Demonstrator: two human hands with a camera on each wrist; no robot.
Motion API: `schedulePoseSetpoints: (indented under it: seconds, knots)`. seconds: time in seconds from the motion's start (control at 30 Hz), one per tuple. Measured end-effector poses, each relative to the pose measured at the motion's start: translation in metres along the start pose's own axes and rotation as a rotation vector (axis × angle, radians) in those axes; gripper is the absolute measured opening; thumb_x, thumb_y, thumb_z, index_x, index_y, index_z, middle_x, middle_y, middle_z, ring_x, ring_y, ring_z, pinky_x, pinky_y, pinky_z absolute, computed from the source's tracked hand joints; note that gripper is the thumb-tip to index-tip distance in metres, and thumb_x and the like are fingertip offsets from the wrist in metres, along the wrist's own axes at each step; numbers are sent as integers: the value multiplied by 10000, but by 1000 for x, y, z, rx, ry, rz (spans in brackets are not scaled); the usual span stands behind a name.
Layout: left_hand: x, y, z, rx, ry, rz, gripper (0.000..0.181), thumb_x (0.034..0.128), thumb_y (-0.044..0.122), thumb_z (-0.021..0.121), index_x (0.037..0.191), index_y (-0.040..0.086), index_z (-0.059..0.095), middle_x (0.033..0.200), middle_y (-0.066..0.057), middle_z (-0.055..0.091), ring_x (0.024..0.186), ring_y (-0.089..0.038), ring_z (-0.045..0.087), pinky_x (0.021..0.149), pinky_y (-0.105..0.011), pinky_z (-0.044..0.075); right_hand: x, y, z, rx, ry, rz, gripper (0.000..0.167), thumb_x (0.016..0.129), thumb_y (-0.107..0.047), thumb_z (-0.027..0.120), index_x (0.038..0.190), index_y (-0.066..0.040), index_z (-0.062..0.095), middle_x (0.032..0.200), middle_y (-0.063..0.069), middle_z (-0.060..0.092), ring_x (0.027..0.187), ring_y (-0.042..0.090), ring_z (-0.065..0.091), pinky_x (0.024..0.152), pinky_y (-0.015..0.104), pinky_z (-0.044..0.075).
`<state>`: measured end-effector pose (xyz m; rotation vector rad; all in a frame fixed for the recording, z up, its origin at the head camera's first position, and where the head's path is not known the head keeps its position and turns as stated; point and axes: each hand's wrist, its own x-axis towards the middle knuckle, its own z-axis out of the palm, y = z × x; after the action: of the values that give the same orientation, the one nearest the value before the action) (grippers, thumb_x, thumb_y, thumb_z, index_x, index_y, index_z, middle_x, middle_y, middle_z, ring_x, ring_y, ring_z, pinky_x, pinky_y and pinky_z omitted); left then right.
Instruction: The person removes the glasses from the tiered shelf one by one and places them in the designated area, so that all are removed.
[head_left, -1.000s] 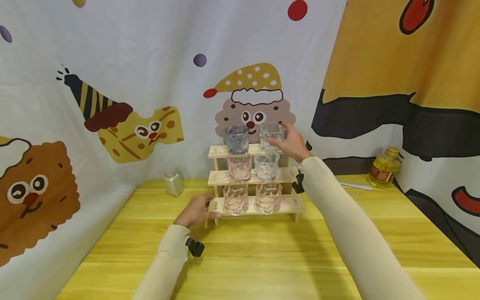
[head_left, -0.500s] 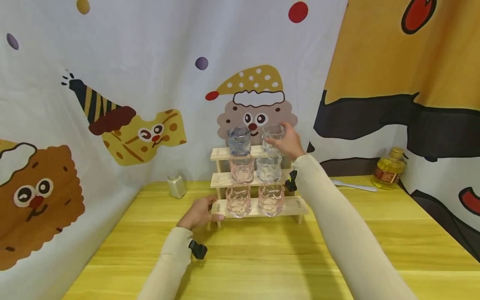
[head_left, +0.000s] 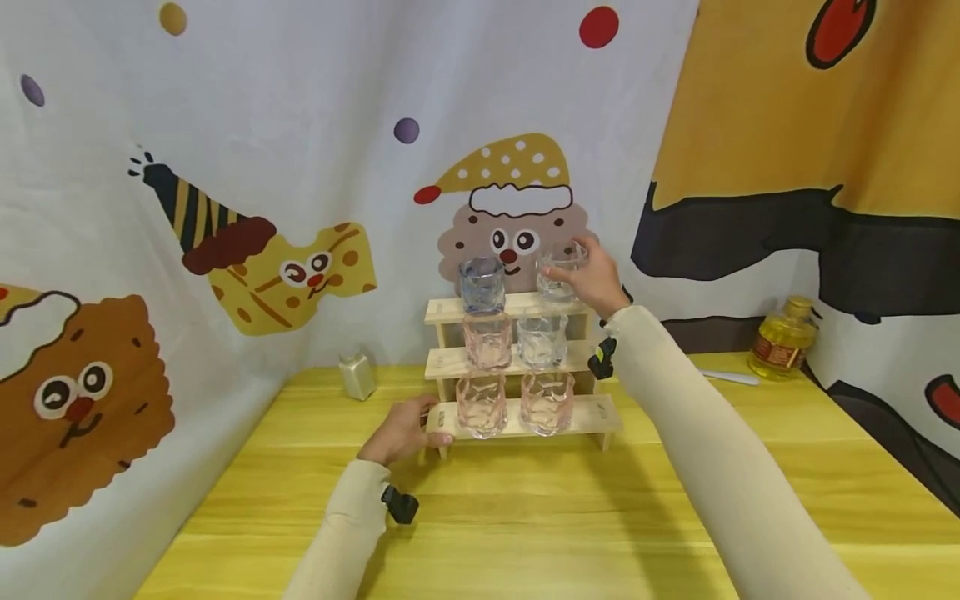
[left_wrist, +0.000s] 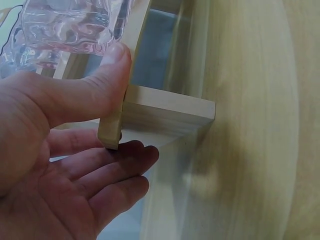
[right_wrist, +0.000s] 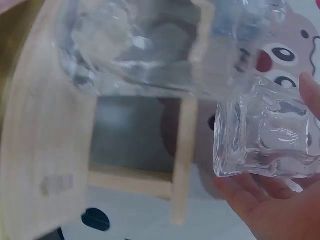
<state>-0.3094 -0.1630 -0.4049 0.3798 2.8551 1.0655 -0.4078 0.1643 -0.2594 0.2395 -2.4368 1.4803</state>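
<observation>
A three-tier wooden display stand (head_left: 590, 414) stands against the curtain. My left hand (head_left: 401, 429) grips the left end of its bottom shelf. In the left wrist view, the thumb presses on top beside a pink glass (left_wrist: 75, 25) and the fingers lie underneath. My right hand (head_left: 597, 279) holds a clear glass (head_left: 557, 279) at the top tier's right side. The right wrist view shows a gap between that glass's base and the top shelf (right_wrist: 186, 145). To its left sits a blue glass (head_left: 482, 285).
On the middle tier are a pink glass (head_left: 487, 342) and a clear glass (head_left: 542, 340); two pink glasses (head_left: 547, 404) occupy the bottom one. A white shaker (head_left: 357, 375) stands left, an oil bottle (head_left: 782, 340) and white utensil (head_left: 731, 377) right, all on the wooden table (head_left: 487, 533).
My right hand has shifted a little to the right with the clear glass. The left hand keeps its grip on the stand, and the head view has tilted slightly.
</observation>
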Motion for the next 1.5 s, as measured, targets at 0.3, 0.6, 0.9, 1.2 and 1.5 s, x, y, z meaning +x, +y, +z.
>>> schedulePoseSetpoints:
  seconds: [0.3, 0.6, 0.9, 1.2, 1.5]
  knots:
    - [1, 4, -3, 16, -7, -6, 622, 843, 215, 824, 1379, 43, 558, 1305, -178, 662, 1217, -339, 626, 1037, -501, 513, -17, -5, -33, 3, 5, 14, 931, 892, -360, 772, 1608, -139, 220, 1664, 138, 235, 1484, 378, 330, 1154, 592, 372]
    - [3, 4, -4, 14, -26, -27, 679, 859, 237, 812, 1432, 36, 509, 1358, -191, 629, 1262, -362, 598, 1047, -508, 505, -51, 18, -66, 16, 20, -12, 901, 914, -346, 745, 1601, -89, 222, 1598, 207, 305, 1419, 377, 364, 1101, 584, 396]
    - [3, 4, -2, 20, -34, -36, 651, 858, 238, 813, 1410, 42, 529, 1330, -186, 642, 1226, -348, 616, 1038, -511, 509, -77, 52, -85, -28, 3, 71, 959, 886, -385, 773, 1602, -92, 207, 1573, 235, 308, 1391, 406, 362, 1063, 582, 415]
    - [2, 0, 0, 19, -27, -12, 657, 868, 232, 804, 1424, 36, 514, 1352, -197, 627, 1249, -367, 607, 1026, -500, 522, -88, 80, -88, -76, 55, 104, 919, 878, -373, 783, 1537, -29, 242, 1295, 183, 415, 1103, 298, 426, 924, 447, 409]
    - [-2, -2, -1, 16, -18, -8, 651, 863, 224, 809, 1414, 30, 522, 1333, -197, 637, 1226, -371, 626, 991, -480, 547, -94, 124, -72, -94, 13, 153, 879, 868, -273, 795, 1486, 32, 249, 1311, 259, 430, 1153, 362, 446, 970, 507, 409]
